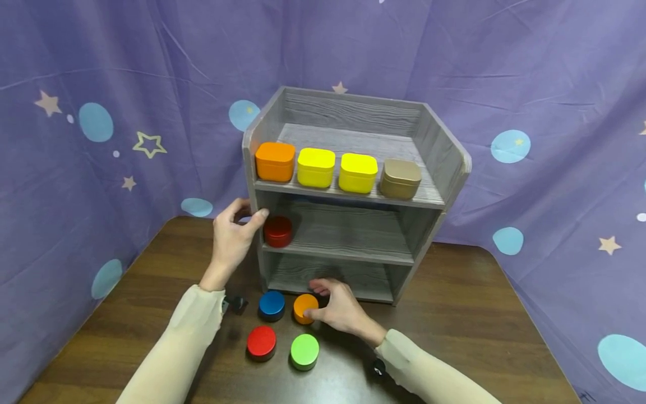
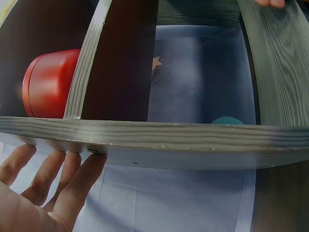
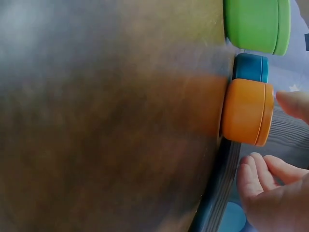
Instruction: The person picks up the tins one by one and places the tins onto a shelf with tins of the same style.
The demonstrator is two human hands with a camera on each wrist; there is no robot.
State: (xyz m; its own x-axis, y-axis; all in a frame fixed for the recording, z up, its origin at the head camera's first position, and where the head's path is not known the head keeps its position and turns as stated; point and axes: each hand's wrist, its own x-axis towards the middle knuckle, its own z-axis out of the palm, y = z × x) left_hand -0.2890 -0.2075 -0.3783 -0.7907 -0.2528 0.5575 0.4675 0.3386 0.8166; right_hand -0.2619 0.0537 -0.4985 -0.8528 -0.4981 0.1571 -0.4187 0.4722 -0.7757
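Note:
My left hand [image 1: 232,238] holds the left side panel of a grey wooden shelf unit [image 1: 348,257], thumb at the front edge. In the left wrist view its fingers [image 2: 72,183] lie against the panel's outer face. A red round tin [image 1: 278,232] stands on the middle shelf beside that panel. On the table, my right hand [image 1: 343,307] is spread around an orange round tin [image 3: 245,111]. The right wrist view shows a gap between its fingers [image 3: 260,176] and the tin. A blue round tin [image 1: 271,306] stands left of the orange one.
A red-lidded tin [image 1: 261,342] and a green round tin [image 1: 305,352] stand nearer on the brown table [image 1: 469,314]. Along the top shelf are an orange square tin [image 1: 275,162], two yellow ones [image 1: 316,168] and a gold one [image 1: 400,179]. A purple curtain [image 1: 545,101] hangs behind.

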